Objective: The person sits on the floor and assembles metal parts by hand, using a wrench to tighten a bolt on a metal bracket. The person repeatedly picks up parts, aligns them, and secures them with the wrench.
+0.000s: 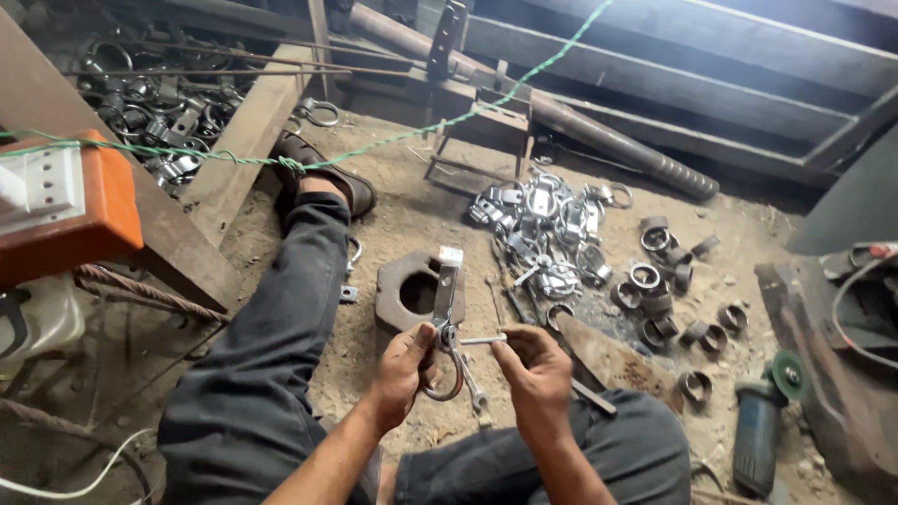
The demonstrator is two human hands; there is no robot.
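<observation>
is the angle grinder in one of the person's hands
No, the angle grinder lies on the ground at right, while the left hand holds a metal clamp and the right hand a bolt.

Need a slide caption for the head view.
Seated on a dirt floor, left hand holds a metal clamp, right hand a bolt.

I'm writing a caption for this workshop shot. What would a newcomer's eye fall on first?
First the two hands at bottom centre: the left hand grips a metal clamp piece with a ring, while the right hand holds a thin bolt against it. Next, the shiny pile of clamps on the dirt floor beyond, and the green rope crossing the upper frame.
</observation>
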